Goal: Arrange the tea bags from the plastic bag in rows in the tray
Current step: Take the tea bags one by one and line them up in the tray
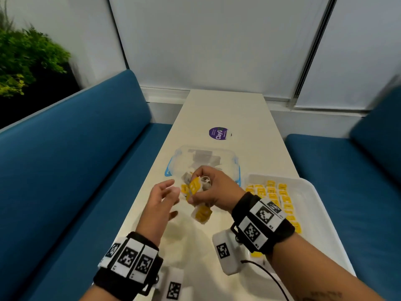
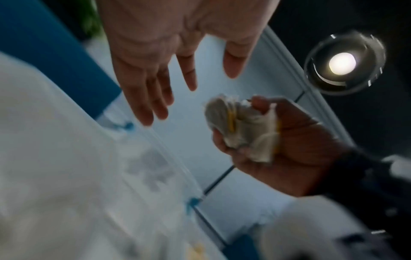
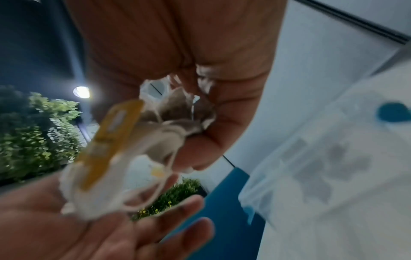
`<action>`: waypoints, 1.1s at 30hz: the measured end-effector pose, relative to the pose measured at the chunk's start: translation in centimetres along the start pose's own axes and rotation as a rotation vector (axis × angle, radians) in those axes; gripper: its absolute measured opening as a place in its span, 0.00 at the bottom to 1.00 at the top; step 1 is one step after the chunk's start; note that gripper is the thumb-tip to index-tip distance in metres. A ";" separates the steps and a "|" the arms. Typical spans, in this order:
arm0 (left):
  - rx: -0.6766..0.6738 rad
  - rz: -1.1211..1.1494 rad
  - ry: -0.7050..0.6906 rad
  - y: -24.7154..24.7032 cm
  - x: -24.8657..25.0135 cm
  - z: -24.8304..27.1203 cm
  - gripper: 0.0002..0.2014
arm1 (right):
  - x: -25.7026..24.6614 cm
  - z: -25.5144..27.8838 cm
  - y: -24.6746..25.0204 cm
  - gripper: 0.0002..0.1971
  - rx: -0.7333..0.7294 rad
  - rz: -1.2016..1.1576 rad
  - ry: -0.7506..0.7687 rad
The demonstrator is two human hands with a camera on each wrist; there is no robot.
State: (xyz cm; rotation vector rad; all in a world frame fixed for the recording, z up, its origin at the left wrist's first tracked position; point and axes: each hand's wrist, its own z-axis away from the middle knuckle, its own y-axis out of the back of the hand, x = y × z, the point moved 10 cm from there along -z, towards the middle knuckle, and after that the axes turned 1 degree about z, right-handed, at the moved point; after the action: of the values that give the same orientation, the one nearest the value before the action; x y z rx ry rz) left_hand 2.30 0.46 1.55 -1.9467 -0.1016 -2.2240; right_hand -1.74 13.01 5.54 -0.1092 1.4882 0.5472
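Observation:
My right hand (image 1: 209, 189) grips a bunch of tea bags (image 1: 196, 189) with yellow tags above the table, just in front of the clear plastic bag (image 1: 204, 158). One tea bag (image 1: 202, 213) dangles below the fist. The same clump of tea bags (image 2: 240, 126) shows in the left wrist view, and close up as tea bags (image 3: 133, 140) in the right wrist view. My left hand (image 1: 163, 197) is open beside the bunch, fingers spread, holding nothing. The white tray (image 1: 312, 192) at the right holds rows of yellow-tagged tea bags (image 1: 275, 195).
The narrow white table (image 1: 225, 109) runs away from me between two blue benches (image 1: 76, 153). A purple round sticker (image 1: 218, 133) lies beyond the plastic bag. A green plant (image 1: 26, 57) stands at the far left.

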 end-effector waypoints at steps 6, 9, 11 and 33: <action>-0.272 0.549 0.356 -12.0 -3.0 1.3 0.34 | 0.0 2.7 2.7 0.15 0.147 0.613 0.112; -0.204 0.649 0.485 -14.2 -5.0 1.1 0.29 | 2.1 4.2 3.5 0.17 0.119 0.620 0.076; -0.223 0.634 0.541 -15.5 -5.9 1.1 0.22 | 3.3 5.2 4.8 0.21 0.101 0.512 0.013; -0.474 0.570 0.677 -23.7 -6.9 2.6 0.15 | 9.8 11.4 19.8 0.11 0.501 0.130 -0.171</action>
State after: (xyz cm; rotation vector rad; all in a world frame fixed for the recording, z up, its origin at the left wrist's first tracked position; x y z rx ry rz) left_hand 1.41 24.76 -3.26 -1.0414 1.0040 -2.4503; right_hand 0.38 37.59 2.43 0.4184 1.4294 0.2657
